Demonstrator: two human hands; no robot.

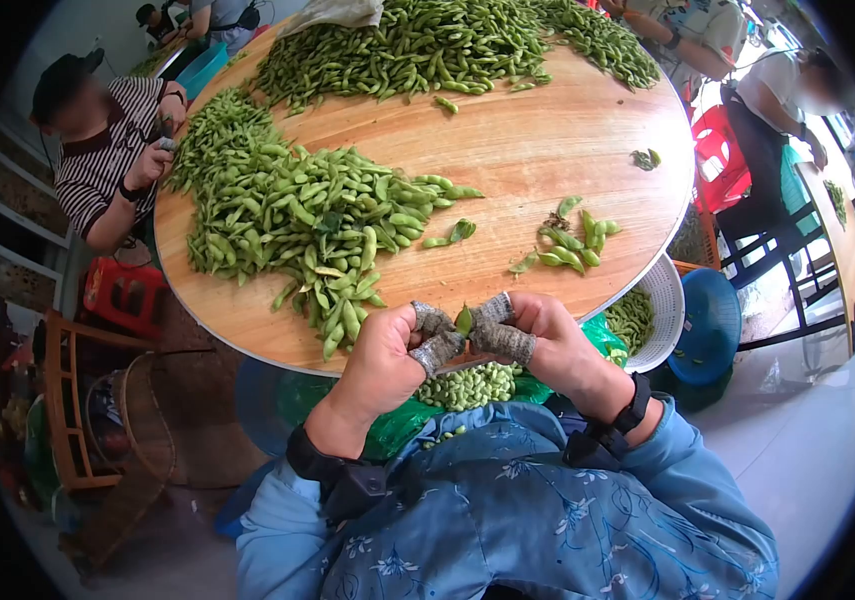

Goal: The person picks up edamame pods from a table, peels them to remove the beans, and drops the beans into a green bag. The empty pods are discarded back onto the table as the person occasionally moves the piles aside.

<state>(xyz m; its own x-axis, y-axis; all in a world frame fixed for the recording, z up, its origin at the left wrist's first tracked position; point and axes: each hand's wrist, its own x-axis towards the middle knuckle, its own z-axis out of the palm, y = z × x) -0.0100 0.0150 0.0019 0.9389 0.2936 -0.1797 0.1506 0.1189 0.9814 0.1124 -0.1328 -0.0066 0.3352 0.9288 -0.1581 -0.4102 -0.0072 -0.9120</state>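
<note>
My left hand point(394, 343) and my right hand point(543, 340) meet above the table's near edge, grey worn coverings on thumbs and forefingers. Between them is one green soybean pod point(464, 320), pinched from both sides; the fingers partly hide it. Directly below, shelled green beans point(469, 386) lie in a green plastic bag point(390, 430) at my lap. A large heap of unshelled pods point(292, 215) spreads over the round wooden table point(507, 170) ahead and left of my hands. To the right sits a small group of pods point(572, 243).
Another pod heap point(417, 50) covers the table's far side. A white basket point(662, 310) holding pods and a blue basket point(707, 325) stand at the right. Red stools point(122, 295) and a wooden chair point(65, 400) are on the left. Other people sit around the table.
</note>
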